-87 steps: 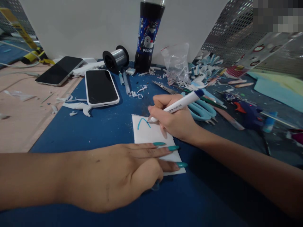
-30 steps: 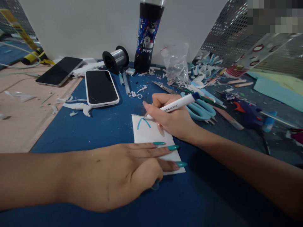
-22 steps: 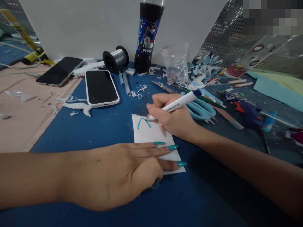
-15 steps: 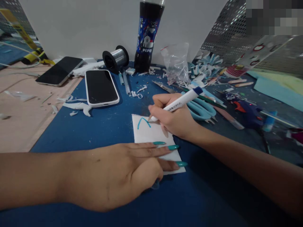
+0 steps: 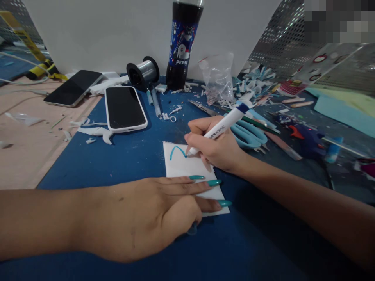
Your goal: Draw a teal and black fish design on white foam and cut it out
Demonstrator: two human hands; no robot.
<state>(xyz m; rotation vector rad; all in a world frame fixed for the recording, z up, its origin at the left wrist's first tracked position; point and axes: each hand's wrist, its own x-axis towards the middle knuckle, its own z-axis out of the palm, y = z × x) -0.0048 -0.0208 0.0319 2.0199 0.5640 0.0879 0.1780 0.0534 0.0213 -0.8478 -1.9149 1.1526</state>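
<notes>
A white card [image 5: 178, 168] lies on the blue tabletop with a blue peaked line drawn near its far left corner. My left hand [image 5: 152, 216] rests across the card's near part, long teal-nailed fingers stretched flat and the thumb bent under. At the thumb tip shows something small and translucent, too shaded to name. My right hand [image 5: 218, 146] grips a white acrylic marker [image 5: 224, 123] with a dark blue end. The marker's tip meets the card at the line's right end, and the side of this hand rests on the card's far right part.
Light blue scissors [image 5: 249, 134] lie just beyond my right hand, with a glue gun [image 5: 307, 134] farther right. Two phones [image 5: 125, 107] and a wire spool [image 5: 143, 72] are at the back left. A Pepsi bottle [image 5: 183, 47] and plastic bag [image 5: 218, 80] stand behind.
My right hand has drawn the marker tip slightly right and toward me, to the lower end of the line's right stroke. My left hand has stayed in place.
</notes>
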